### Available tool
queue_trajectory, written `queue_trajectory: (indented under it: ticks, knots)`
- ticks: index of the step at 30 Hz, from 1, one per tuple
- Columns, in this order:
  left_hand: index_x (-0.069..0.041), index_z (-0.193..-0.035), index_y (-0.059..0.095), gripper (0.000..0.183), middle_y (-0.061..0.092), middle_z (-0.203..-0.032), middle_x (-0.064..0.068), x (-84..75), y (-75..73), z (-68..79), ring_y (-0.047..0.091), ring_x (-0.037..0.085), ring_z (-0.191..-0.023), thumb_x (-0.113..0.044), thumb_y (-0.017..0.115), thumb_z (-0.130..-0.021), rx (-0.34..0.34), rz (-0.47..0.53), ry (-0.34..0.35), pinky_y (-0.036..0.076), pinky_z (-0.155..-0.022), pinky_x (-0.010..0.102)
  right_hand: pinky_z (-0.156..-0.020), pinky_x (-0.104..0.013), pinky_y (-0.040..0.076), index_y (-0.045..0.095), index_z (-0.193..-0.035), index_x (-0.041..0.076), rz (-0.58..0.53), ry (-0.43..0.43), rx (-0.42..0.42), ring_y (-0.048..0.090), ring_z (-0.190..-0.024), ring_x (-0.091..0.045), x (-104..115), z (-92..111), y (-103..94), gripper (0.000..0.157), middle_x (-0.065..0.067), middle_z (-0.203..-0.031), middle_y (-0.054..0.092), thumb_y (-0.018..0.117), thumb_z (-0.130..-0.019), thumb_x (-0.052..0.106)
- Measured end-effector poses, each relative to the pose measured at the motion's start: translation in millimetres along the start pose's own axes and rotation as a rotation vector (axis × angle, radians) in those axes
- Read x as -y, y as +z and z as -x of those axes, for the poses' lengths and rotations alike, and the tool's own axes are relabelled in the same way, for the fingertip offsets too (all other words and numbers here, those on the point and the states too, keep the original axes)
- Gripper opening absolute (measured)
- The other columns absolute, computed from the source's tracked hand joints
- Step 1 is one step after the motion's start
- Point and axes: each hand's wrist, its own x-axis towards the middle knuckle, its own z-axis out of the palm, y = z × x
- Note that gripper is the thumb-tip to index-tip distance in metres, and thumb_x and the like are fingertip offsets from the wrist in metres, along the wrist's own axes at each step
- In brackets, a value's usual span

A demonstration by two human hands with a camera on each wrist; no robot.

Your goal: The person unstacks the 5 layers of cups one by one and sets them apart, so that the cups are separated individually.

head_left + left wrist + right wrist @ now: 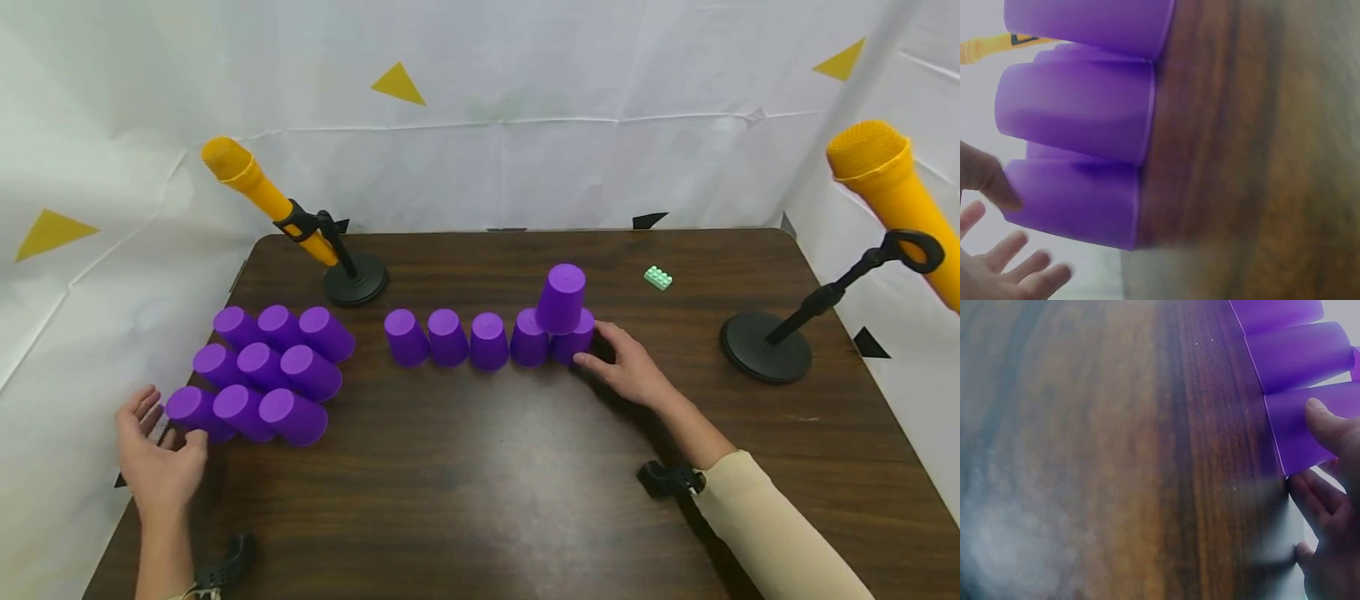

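Several upside-down purple cups (pixel 487 342) stand in a line across the middle of the table. One more cup (pixel 562 298) sits on top, bridging the two at the line's right end. My right hand (pixel 630 367) holds the rightmost bottom cup (pixel 573 340), the thumb on its near side and fingers round its outer side. In the right wrist view that thumb (pixel 1325 422) lies against the cup. At the left, more purple cups (pixel 258 362) stand upside down in three rows. My left hand (pixel 161 467) is beside the front-left cup (pixel 195 410), fingers loosely bent and spread, gripping nothing.
A yellow microphone (pixel 262 192) on a black stand is at the back left, another yellow microphone (pixel 892 183) on a stand at the right. A mint-green toy brick (pixel 657 277) lies near the table's back edge. White sheeting (pixel 570 167) hangs behind.
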Motion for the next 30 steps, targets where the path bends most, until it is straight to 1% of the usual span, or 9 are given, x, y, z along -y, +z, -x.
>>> queue_trajectory:
  ticks: [5,8,11,13,16,20,22,25,30]
  knots:
    - [-0.014,-0.127,0.06,0.069,0.053,-0.13,-0.003,-38.7,10.3,10.5,0.044,0.012,-0.126,0.015,0.039,-0.068,-0.305,0.124,0.196,0.04,-0.1,0.038,-0.109,-0.055,0.03,0.048,-0.14,-0.002,-0.002,0.006,-0.005,0.045,-0.129,-0.039,1,0,-1.3,0.058,-0.023,-0.136,0.053,0.071,-0.091,0.022]
    - [0.002,-0.11,0.064,0.056,0.06,-0.122,0.005,-77.2,27.0,24.8,0.049,0.021,-0.123,0.012,0.035,-0.063,-0.448,0.199,0.456,0.04,-0.102,0.039,-0.109,-0.055,0.03,0.048,-0.14,-0.002,-0.005,0.004,-0.005,0.045,-0.13,-0.039,1,0,-1.2,0.058,-0.023,-0.136,0.053,0.071,-0.091,0.021]
    - [0.01,-0.097,0.063,0.039,0.064,-0.112,0.016,-113.8,55.3,41.9,0.053,0.033,-0.117,0.008,0.04,-0.065,-0.468,0.292,0.717,0.04,-0.104,0.046,-0.109,-0.055,0.03,0.048,-0.14,-0.002,-0.003,0.005,-0.003,0.045,-0.13,-0.039,1,-1,-0.6,0.059,-0.023,-0.137,0.052,0.072,-0.091,0.021]
    - [0.01,-0.092,0.064,0.03,0.065,-0.106,0.021,-133.7,79.3,55.6,0.056,0.039,-0.111,0.004,0.044,-0.069,-0.407,0.345,0.847,0.04,-0.102,0.052,-0.109,-0.055,0.03,0.048,-0.14,-0.001,-0.004,0.006,-0.002,0.045,-0.13,-0.039,1,0,-0.5,0.059,-0.023,-0.136,0.053,0.072,-0.091,0.021]
    - [0.008,-0.096,0.065,0.028,0.065,-0.106,0.025,-154.0,117.8,79.5,0.058,0.044,-0.109,0.003,0.048,-0.075,-0.185,0.385,0.981,0.043,-0.099,0.053,-0.109,-0.057,0.03,0.048,-0.14,-0.002,-0.001,0.012,0.0,0.045,-0.129,-0.04,1,0,-1.0,0.059,-0.024,-0.136,0.052,0.071,-0.092,0.022]
    - [0.001,-0.117,0.064,0.039,0.062,-0.121,0.019,-168.0,171.2,113.0,0.057,0.035,-0.116,0.0,0.056,-0.079,0.191,0.316,1.028,0.045,-0.099,0.043,-0.109,-0.057,0.03,0.048,-0.14,-0.002,-0.001,0.016,-0.002,0.046,-0.129,-0.04,2,1,-0.6,0.058,-0.024,-0.136,0.053,0.071,-0.092,0.022]
    - [-0.005,-0.128,0.06,0.048,0.058,-0.13,0.014,-175.5,195.5,129.0,0.055,0.029,-0.119,-0.003,0.061,-0.08,0.322,0.261,1.012,0.05,-0.093,0.039,-0.108,-0.056,0.031,0.048,-0.139,-0.002,-0.002,0.007,-0.005,0.046,-0.128,-0.04,2,0,0.4,0.058,-0.024,-0.135,0.053,0.072,-0.091,0.02]
    - [-0.014,-0.139,0.053,0.058,0.05,-0.141,0.01,-194.2,226.1,146.2,0.048,0.024,-0.127,-0.011,0.067,-0.083,0.429,0.196,0.982,0.055,-0.076,0.037,-0.107,-0.056,0.032,0.05,-0.139,-0.001,-0.011,-0.007,-0.017,0.048,-0.127,-0.039,2,0,1.7,0.057,-0.023,-0.133,0.055,0.072,-0.091,0.019]
    - [-0.026,-0.151,0.039,0.07,0.034,-0.153,0.007,-229.1,265.6,157.0,0.033,0.02,-0.139,-0.027,0.071,-0.088,0.487,0.144,0.898,0.055,-0.064,0.033,-0.106,-0.057,0.033,0.051,-0.138,0.001,-0.024,-0.033,-0.026,0.049,-0.125,-0.038,-1,0,1.7,0.054,-0.021,-0.131,0.057,0.072,-0.091,0.019]
